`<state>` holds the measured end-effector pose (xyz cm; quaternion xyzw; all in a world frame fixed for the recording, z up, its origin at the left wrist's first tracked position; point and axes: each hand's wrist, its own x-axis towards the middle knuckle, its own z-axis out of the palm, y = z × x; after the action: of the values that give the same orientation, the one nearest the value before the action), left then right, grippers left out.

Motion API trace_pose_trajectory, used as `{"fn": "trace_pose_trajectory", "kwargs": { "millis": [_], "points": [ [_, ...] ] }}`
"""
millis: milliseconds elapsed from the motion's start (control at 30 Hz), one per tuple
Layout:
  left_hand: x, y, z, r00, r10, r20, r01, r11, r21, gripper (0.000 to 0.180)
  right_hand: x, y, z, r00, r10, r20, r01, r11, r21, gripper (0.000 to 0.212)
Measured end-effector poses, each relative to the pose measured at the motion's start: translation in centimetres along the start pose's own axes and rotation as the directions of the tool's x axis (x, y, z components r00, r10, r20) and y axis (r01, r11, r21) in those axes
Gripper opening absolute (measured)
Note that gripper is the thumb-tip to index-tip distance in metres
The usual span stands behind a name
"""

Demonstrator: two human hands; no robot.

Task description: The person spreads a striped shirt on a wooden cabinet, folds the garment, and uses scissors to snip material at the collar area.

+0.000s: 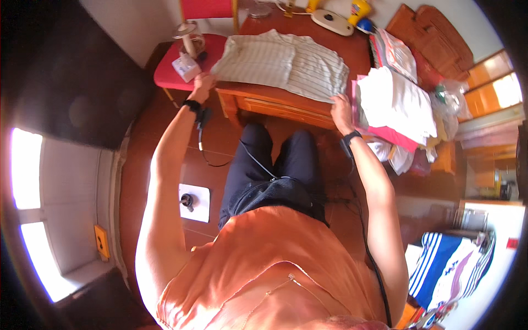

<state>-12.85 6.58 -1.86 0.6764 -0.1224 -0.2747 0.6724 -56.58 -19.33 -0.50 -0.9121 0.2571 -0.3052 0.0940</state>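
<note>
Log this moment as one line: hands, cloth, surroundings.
left hand at near left corner of striped cloth | right hand at its near right corner | cloth spread on wooden table | fabric pile right of cloth

Garment (pixel 280 60) flat on table (pixel 286 108), left hand (pixel 203 86) at its left end, right hand (pixel 342 113) at its near right corner, chair (pixel 165 67) left of table, box (pixel 187 67) on chair, clothes stack (pixel 396 107) right of garment.
</note>
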Motion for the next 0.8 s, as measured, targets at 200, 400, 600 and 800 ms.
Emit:
{"fn": "trace_pose_trajectory", "kwargs": {
  "millis": [200, 400, 600, 800],
  "points": [
    [1.8, 0.0, -1.9, 0.894, 0.441, -0.085, -0.253, 0.651, 0.716, 0.031, 0.3, -1.7, -0.3, 0.993, 0.036, 0.108, -0.062, 0.967, 0.248, 0.032],
    [-3.6, 6.0, 8.9, 0.861, 0.213, 0.462, -0.441, 0.765, 0.47, 0.029, 1.9, -0.5, -1.3, 0.933, 0.346, -0.098, -0.268, 0.852, 0.45, 0.028],
    [-9.4, 8.1, 22.7, 0.571, -0.032, 0.82, -0.17, 0.973, 0.156, 0.024, 4.3, 4.7, 2.3, 0.814, 0.579, -0.039, -0.514, 0.751, 0.413, 0.016],
    [-9.1, 3.9, 30.7, 0.504, -0.185, 0.844, -0.291, 0.884, 0.367, 0.032, 4.2, 5.0, 4.6, 0.782, 0.602, 0.161, -0.588, 0.628, 0.51, 0.018]
  ]
}}
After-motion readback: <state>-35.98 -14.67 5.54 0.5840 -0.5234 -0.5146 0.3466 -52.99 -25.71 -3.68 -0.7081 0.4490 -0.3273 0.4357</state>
